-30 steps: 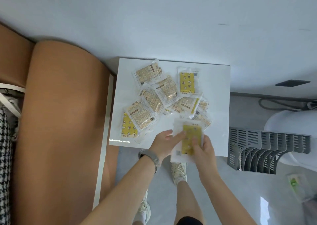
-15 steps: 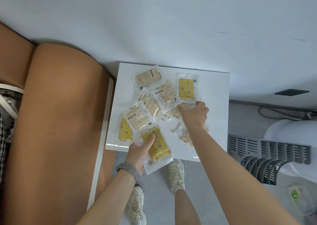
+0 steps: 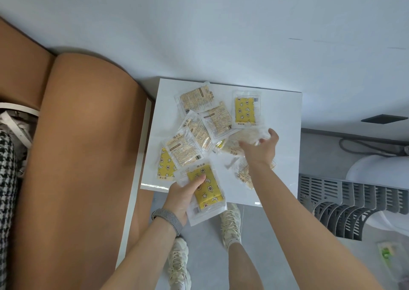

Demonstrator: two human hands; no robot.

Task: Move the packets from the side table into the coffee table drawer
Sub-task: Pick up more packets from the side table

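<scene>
Several clear-wrapped yellow and beige packets lie scattered on the white side table (image 3: 285, 117). My left hand (image 3: 182, 198) grips a yellow star-patterned packet (image 3: 207, 193) at the table's near edge, thumb on top. My right hand (image 3: 261, 148) is lifting a pale beige packet (image 3: 245, 138) off the pile, fingers curled round it; the packet is blurred. Another yellow packet (image 3: 244, 110) lies flat behind it, and a beige one (image 3: 195, 100) sits at the far left of the pile. One more beige packet (image 3: 243, 174) lies partly under my right forearm. No drawer is in view.
A tan sofa arm (image 3: 84, 157) runs along the table's left side. A grey slotted rack (image 3: 354, 203) stands on the floor to the right, beside a white round object (image 3: 380, 170). Cables (image 3: 365, 143) lie by the wall. My feet in white sneakers (image 3: 230, 223) stand below the table.
One second ago both hands held the yellow packet. The left hand has since carried it left, and the right hand reached into the pile and is now raising a beige packet.
</scene>
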